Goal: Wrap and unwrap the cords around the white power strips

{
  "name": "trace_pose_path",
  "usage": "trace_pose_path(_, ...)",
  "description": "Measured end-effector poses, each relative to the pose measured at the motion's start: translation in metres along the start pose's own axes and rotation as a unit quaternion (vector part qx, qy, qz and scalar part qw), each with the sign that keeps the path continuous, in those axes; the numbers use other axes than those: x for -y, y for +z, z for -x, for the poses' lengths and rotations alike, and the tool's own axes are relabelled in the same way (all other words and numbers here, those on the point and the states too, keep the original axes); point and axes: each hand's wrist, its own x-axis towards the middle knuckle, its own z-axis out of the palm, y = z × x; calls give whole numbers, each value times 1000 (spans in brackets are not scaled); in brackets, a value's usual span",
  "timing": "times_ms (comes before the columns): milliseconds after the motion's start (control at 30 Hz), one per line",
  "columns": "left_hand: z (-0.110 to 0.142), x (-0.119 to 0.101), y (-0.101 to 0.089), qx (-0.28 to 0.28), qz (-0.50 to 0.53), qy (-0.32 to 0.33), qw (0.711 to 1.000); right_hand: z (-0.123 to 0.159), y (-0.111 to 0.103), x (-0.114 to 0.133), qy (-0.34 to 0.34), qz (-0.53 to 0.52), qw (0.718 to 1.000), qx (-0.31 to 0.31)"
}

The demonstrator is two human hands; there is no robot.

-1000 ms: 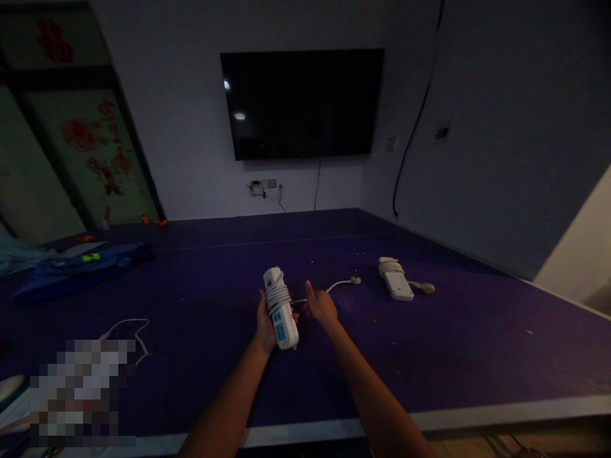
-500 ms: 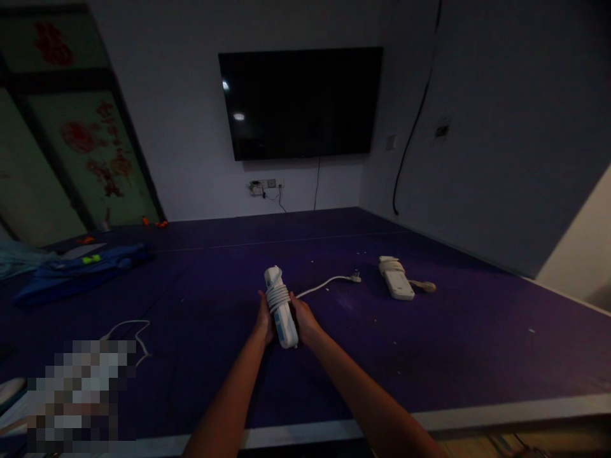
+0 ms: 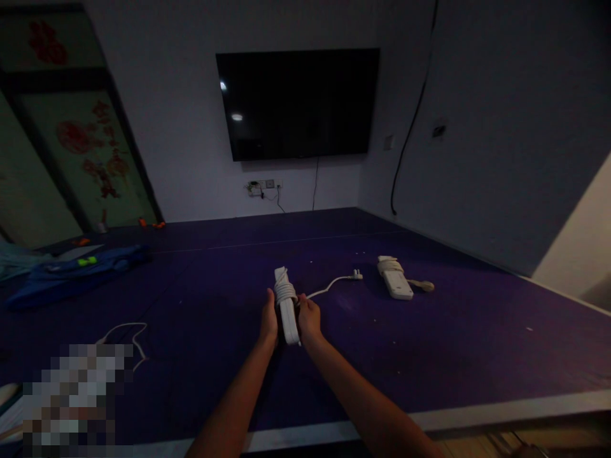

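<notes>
A white power strip (image 3: 287, 305) with its cord wound round the upper part is held upright over the dark purple table (image 3: 453, 356). My left hand (image 3: 268, 321) grips its left side. My right hand (image 3: 309, 319) is closed on its right side, where the loose cord (image 3: 329, 285) leaves the strip. That cord runs right across the table to its plug (image 3: 356, 275). The strip is turned edge-on, so its sockets are hidden.
A second white power strip (image 3: 394, 283) with a wound cord lies to the right. Another white cord (image 3: 125, 332) lies at the left beside a blurred patch. Blue fabric (image 3: 71, 275) sits far left. A dark TV (image 3: 298, 104) hangs on the wall.
My right hand came in from the loose cord and closed on the strip's right side. The strip turned from socket face up to edge-on.
</notes>
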Motion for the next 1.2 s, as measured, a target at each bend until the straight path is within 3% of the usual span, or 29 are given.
trace_pose_path(167, 6, -7, 11, -16, 0, 16, 1000, -7, -8, 14, -47, -10, 999, 4)
trace_pose_path(433, 3, -8, -2, -40, -4, 0, 999, -6, -6, 27, -24, -104, 991, 79)
trace_pose_path(667, 18, -25, 4, -16, 46, 29, 998, -22, -11, 28, 118, -187, 964, 148)
trace_pose_path(933, 27, -5, 12, 102, 40, -44, 993, -44, -28, 31, 210, -187, 927, 249)
trace_pose_path(1033, 25, 0, 13, 139, 35, -75, 987, -51, -32, 35, 188, -217, 925, 249)
trace_pose_path(1200, 21, 1, 12, 115, 36, -58, 991, -55, -30, 32, 106, -188, 954, 207)
